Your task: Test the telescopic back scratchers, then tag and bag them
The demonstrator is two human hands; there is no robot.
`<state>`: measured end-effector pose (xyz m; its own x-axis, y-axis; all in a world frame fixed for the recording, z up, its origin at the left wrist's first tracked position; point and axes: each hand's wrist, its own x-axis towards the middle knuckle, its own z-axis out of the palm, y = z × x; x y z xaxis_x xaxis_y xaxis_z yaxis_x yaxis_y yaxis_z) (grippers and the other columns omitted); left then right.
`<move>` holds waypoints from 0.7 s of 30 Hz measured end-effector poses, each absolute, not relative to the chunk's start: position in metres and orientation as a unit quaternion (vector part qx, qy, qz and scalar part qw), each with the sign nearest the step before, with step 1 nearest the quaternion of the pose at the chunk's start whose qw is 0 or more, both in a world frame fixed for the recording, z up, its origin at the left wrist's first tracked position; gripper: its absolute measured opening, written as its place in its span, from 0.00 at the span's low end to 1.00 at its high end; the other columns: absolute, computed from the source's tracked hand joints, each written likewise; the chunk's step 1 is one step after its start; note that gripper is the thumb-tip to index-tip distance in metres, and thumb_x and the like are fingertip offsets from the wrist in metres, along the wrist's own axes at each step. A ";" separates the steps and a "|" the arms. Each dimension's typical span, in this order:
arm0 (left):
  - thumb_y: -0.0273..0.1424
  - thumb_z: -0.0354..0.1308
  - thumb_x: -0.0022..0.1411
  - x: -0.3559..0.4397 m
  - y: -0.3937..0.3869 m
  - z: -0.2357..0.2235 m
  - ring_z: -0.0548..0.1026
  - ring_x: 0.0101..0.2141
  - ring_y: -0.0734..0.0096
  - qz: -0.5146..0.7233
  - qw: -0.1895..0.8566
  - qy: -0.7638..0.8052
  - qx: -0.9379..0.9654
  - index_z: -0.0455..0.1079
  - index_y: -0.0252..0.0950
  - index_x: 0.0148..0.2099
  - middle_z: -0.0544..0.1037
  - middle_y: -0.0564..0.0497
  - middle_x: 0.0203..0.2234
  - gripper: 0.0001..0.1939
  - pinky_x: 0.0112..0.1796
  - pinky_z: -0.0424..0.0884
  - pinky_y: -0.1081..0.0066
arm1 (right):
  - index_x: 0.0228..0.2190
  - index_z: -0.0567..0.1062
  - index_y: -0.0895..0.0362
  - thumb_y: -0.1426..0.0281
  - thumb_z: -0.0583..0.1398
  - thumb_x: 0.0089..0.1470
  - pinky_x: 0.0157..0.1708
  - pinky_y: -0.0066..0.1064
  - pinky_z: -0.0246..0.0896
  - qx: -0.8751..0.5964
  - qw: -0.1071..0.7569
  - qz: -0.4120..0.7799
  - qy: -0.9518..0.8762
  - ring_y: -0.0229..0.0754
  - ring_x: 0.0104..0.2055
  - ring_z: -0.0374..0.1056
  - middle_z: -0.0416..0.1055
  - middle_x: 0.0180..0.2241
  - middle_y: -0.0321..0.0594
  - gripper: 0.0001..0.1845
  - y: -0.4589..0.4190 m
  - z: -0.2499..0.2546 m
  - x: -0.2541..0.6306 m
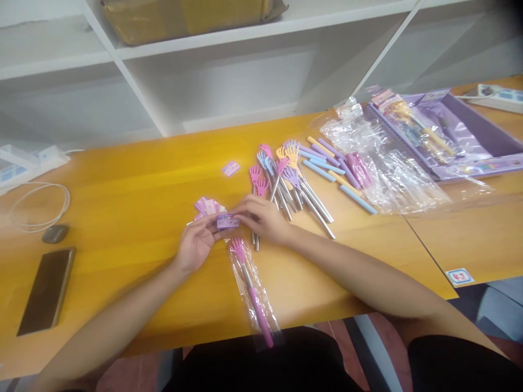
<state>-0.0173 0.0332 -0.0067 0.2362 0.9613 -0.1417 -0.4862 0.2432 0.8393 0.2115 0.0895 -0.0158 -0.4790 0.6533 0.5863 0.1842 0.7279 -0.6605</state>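
Note:
Between my two hands is a small purple printed card [227, 221]. My left hand [198, 239] pinches its left side, and the fingertips of my right hand [261, 215] grip its right edge. Behind my left fingers lies a loose pile of similar cards [207, 207], partly hidden. Just below the hands, a pink back scratcher [257, 310] with a hand-shaped head lies in a clear plastic bag, its handle end reaching the table's front edge. Several more back scratchers [281, 179] with metal rods and pink, blue, orange and purple heads are heaped beyond my right hand.
Coloured handle tubes [330, 158] lie right of the heap, beside clear plastic bags [392, 174]. A purple box [482, 120] holds bagged back scratchers. One single card [231, 168] lies farther back. At left are a phone [47, 291], a mouse [55, 233] and a white cable [67, 198].

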 end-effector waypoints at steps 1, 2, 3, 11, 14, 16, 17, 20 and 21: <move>0.38 0.62 0.66 -0.017 0.033 -0.007 0.84 0.51 0.48 0.515 0.708 0.344 0.339 0.85 0.35 0.50 0.87 0.40 0.49 0.17 0.57 0.77 0.43 | 0.53 0.77 0.52 0.71 0.59 0.72 0.40 0.36 0.73 -0.256 0.436 0.261 -0.822 0.43 0.41 0.73 0.74 0.40 0.41 0.12 0.089 -0.015 0.212; 0.37 0.63 0.65 -0.018 0.032 -0.008 0.84 0.51 0.48 0.517 0.709 0.340 0.337 0.85 0.35 0.50 0.87 0.40 0.48 0.16 0.57 0.77 0.44 | 0.58 0.75 0.52 0.73 0.58 0.71 0.39 0.36 0.73 -0.256 0.427 0.256 -0.829 0.42 0.39 0.72 0.73 0.40 0.41 0.16 0.088 -0.015 0.213; 0.37 0.63 0.65 -0.018 0.032 -0.009 0.84 0.51 0.48 0.516 0.711 0.336 0.339 0.85 0.35 0.50 0.87 0.40 0.48 0.16 0.57 0.78 0.45 | 0.61 0.72 0.51 0.75 0.57 0.70 0.37 0.34 0.72 -0.254 0.416 0.251 -0.836 0.41 0.37 0.71 0.73 0.40 0.40 0.22 0.087 -0.014 0.214; 0.39 0.65 0.67 -0.017 0.028 -0.011 0.83 0.53 0.46 0.471 0.721 0.332 0.384 0.83 0.31 0.56 0.86 0.35 0.51 0.21 0.58 0.77 0.47 | 0.57 0.71 0.52 0.79 0.58 0.56 0.34 0.32 0.69 -0.258 0.382 0.211 -0.862 0.40 0.36 0.73 0.77 0.42 0.39 0.28 0.081 -0.014 0.216; 0.38 0.64 0.67 -0.017 0.028 -0.010 0.82 0.55 0.46 0.464 0.716 0.335 0.401 0.83 0.32 0.56 0.85 0.35 0.54 0.21 0.58 0.77 0.48 | 0.48 0.70 0.53 0.76 0.61 0.57 0.34 0.31 0.68 -0.300 0.417 0.247 -0.822 0.39 0.34 0.73 0.77 0.40 0.38 0.18 0.081 -0.016 0.215; 0.38 0.62 0.68 -0.016 0.028 -0.008 0.81 0.56 0.45 0.469 0.708 0.336 0.408 0.83 0.32 0.56 0.83 0.36 0.56 0.20 0.58 0.77 0.49 | 0.44 0.69 0.52 0.75 0.62 0.58 0.33 0.31 0.67 -0.310 0.453 0.257 -0.796 0.39 0.33 0.71 0.75 0.36 0.36 0.13 0.082 -0.015 0.215; 0.37 0.61 0.69 -0.016 0.029 -0.007 0.81 0.57 0.45 0.472 0.706 0.334 0.409 0.83 0.32 0.57 0.83 0.35 0.57 0.21 0.58 0.77 0.48 | 0.43 0.69 0.52 0.75 0.62 0.59 0.34 0.32 0.67 -0.309 0.477 0.253 -0.783 0.40 0.33 0.71 0.74 0.35 0.36 0.12 0.083 -0.014 0.215; 0.37 0.59 0.70 -0.016 0.029 -0.003 0.80 0.57 0.43 0.474 0.709 0.322 0.410 0.81 0.32 0.59 0.82 0.35 0.58 0.22 0.58 0.77 0.45 | 0.49 0.72 0.51 0.76 0.62 0.61 0.42 0.40 0.70 -0.313 0.549 0.207 -0.746 0.45 0.41 0.73 0.76 0.39 0.40 0.15 0.086 -0.007 0.217; 0.37 0.58 0.71 -0.016 0.030 -0.002 0.80 0.58 0.42 0.473 0.712 0.318 0.411 0.81 0.32 0.60 0.82 0.35 0.59 0.22 0.58 0.76 0.44 | 0.51 0.73 0.51 0.76 0.62 0.62 0.45 0.42 0.70 -0.315 0.560 0.190 -0.742 0.47 0.42 0.73 0.77 0.40 0.40 0.16 0.087 -0.004 0.217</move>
